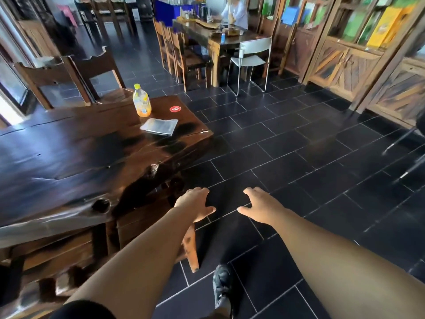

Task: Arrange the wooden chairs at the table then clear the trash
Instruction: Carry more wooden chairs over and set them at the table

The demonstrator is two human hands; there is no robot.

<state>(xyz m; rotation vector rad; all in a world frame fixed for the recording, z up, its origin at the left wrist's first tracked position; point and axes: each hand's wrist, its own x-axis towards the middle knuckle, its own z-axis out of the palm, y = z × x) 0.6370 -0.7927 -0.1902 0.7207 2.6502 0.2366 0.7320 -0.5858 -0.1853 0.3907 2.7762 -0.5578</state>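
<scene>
A dark wooden table (76,155) fills the left. On its far right corner stand a plastic bottle of orange drink (141,101) with a yellow cap and a flat silvery wrapper (159,126). A wooden chair (147,229) is tucked under the table's near side, one leg (192,247) sticking out onto the floor. My left hand (195,203) hovers open just above and to the right of that chair. My right hand (258,204) is open over the bare floor, holding nothing. Two more wooden chairs (69,77) stand at the table's far side.
Black tiled floor (287,146) spreads to the right. My shoe (222,286) is at the bottom. A second long table (220,35) with wooden chairs, a white metal chair (251,57) and a seated person stands at the back. Wooden cabinets (340,61) line the right wall.
</scene>
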